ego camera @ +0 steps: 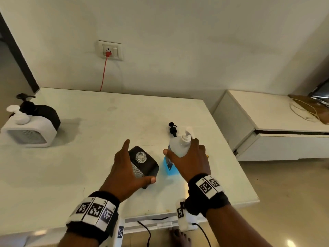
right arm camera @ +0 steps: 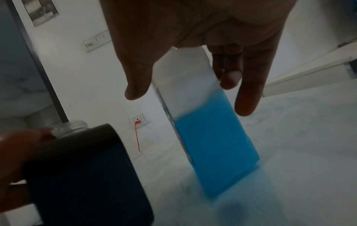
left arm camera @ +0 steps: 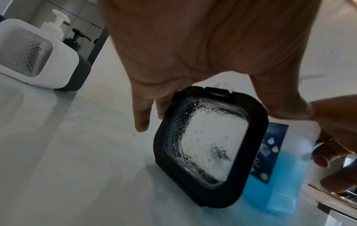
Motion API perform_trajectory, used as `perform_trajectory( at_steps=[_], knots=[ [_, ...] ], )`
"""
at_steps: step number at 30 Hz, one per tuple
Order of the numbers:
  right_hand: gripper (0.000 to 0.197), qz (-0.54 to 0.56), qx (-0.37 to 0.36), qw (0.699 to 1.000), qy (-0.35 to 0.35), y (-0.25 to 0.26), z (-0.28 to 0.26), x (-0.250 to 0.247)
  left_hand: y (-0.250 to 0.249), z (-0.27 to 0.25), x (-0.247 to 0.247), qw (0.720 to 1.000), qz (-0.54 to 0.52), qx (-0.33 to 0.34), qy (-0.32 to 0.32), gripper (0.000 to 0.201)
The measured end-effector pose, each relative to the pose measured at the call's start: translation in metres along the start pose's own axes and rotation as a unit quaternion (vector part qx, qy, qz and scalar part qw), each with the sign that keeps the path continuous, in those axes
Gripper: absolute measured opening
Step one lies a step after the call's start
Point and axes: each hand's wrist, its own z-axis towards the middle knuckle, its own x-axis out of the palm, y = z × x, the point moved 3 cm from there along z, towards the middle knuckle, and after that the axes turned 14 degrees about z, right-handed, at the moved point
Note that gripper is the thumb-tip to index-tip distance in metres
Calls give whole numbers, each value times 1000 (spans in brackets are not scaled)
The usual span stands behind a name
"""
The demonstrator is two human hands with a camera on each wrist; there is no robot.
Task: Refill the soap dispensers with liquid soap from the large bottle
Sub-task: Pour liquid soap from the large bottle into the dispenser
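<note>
Landmark: the black soap dispenser (ego camera: 144, 164), standing upright on the white table (ego camera: 74, 168) with its pump off and its clear threaded neck open.
Large bottle: the large soap bottle (ego camera: 178, 150) stands just to the right of the black dispenser, white pump top still fitted, blue liquid filling roughly its lower two thirds.
Removed pump: a black pump head (ego camera: 172, 129) lies on the table beyond the bottle, apart from the dispenser.
Left hand: the left hand (ego camera: 127, 172) is spread wide about the black dispenser, thumb at its near corner, fingers along its far left side; whether it bears firmly cannot be told.
Right hand: the right hand (ego camera: 188, 162) is wrapped round the bottle's upper body, thumb on the left face, fingers on the right.
Handling, bottle: judged moderately heavy, smooth plastic, possibly slick; the flat side faces below the shoulder offer the surest hold.
Handling, dispenser: rigid, patterned clear window, narrow mouth; best steadied low on the black casing.
Other dispensers: a white dispenser (ego camera: 28, 130) and a second black dispenser (ego camera: 44, 115) stand well to the left, pumps fitted.
</note>
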Motion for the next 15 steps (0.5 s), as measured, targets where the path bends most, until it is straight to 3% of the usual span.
perform_trajectory(
  at_steps=[7, 15],
  knots=[
    [94, 23, -60, 991, 121, -5, -2, -9, -2, 1, 4, 999, 14, -15, -28, 142],
    [79, 46, -11, 998, 50, -14, -7, -11, -5, -3, 10, 997, 5, -49, -58, 149]
  ],
)
